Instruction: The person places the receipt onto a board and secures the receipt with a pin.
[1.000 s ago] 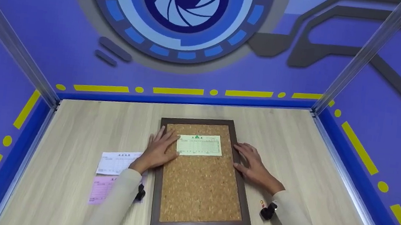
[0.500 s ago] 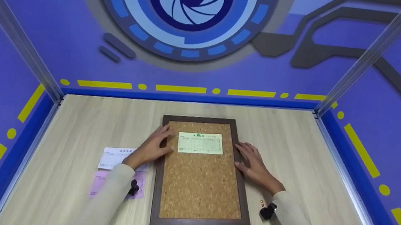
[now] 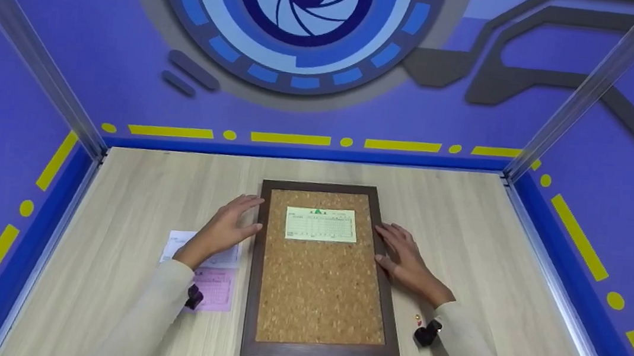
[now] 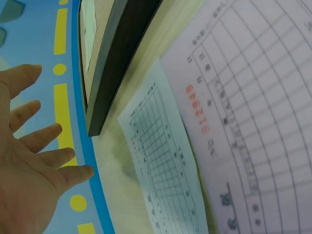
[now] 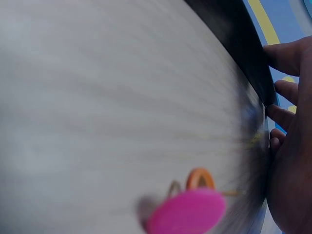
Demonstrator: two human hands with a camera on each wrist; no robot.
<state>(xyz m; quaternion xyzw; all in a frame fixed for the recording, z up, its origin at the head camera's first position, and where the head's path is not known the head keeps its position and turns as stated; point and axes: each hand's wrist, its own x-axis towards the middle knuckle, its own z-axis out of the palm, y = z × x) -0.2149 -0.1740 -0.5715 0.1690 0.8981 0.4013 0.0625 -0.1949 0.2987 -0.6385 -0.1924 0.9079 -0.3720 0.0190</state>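
Note:
A corkboard (image 3: pixel 325 286) in a dark brown frame lies on the table. On its upper part rests a pale green printed slip (image 3: pixel 321 229), with a green spot at its top edge. My left hand (image 3: pixel 224 228) is at the frame's left side, fingers spread and holding nothing; the left wrist view shows the palm and loose fingers (image 4: pixel 29 165). The fingertips of my right hand (image 3: pixel 407 263) rest along the frame's right edge, also seen from the side in the right wrist view, where the hand (image 5: pixel 292 161) meets the dark edge.
Left of the board lie a white printed slip (image 3: pixel 178 240) and a pink printed slip (image 3: pixel 218 292), partly under the left forearm. Small tacks (image 3: pixel 418 319), including a pink round-headed tack (image 5: pixel 187 212), lie by the right wrist. Blue walls enclose the table.
My left hand has drawn back leftward from the green slip and off the cork to the frame's left edge. The right hand stays at the right edge.

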